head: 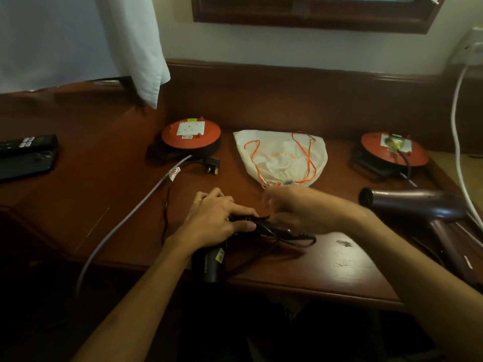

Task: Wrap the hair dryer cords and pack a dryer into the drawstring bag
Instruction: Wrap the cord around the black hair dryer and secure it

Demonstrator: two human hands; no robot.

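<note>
Your left hand (217,220) clamps down on the black hair dryer (211,259) at the desk's near edge, fingers curled over its body with the barrel poking out below your wrist. Your right hand (300,212) is blurred — it's at the black cord (292,237), but whether it grips I cannot tell. A loop of that cord trails right along the wooden desk (339,262). Just beyond your hands lies the white drawstring bag (282,155), flat, orange strings on top. Off right — a second, purple dryer (418,205) on its side. Two orange cable reels (190,138) (394,148) flank the bag; a black plug (212,165) sits near the left one.
</note>
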